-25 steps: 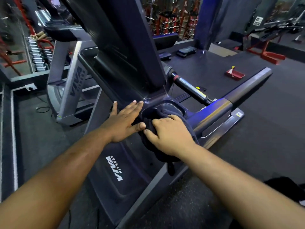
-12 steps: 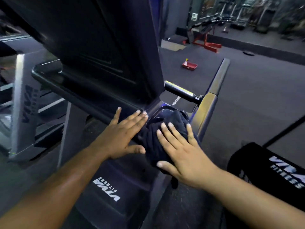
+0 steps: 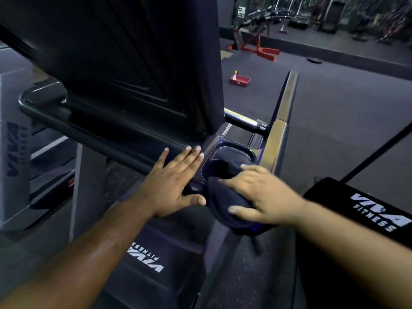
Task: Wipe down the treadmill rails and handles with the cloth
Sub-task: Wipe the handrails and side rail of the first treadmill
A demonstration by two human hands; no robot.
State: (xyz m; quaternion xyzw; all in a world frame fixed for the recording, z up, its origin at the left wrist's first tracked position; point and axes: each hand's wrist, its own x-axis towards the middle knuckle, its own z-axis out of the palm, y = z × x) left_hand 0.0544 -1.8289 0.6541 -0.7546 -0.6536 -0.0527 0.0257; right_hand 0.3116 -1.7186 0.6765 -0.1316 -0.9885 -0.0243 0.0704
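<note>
A dark cloth (image 3: 225, 204) lies bunched over the near rim of the treadmill's cup holder (image 3: 231, 150). My right hand (image 3: 260, 199) lies on top of it, fingers spread and thumb hooked round its near side. My left hand (image 3: 176, 184) rests flat on the console base just left of the cup holder, fingers straight. Behind the cup holder a chrome-and-black handle (image 3: 245, 121) meets the long side rail (image 3: 283, 121), which runs away to the upper right. The big dark console panel (image 3: 124, 63) rises above my hands.
A second treadmill with a VIVA logo (image 3: 15, 150) stands at the left. A black VIVA FITNESS padded block (image 3: 365, 210) sits close on the right. On the gym floor beyond are a small red tray (image 3: 240, 80) and a red-framed bench (image 3: 258, 45).
My right hand has slid the cloth back toward me, off the cup holder, so its hollow now shows. The view has swung a little. My left hand stays flat in place.
</note>
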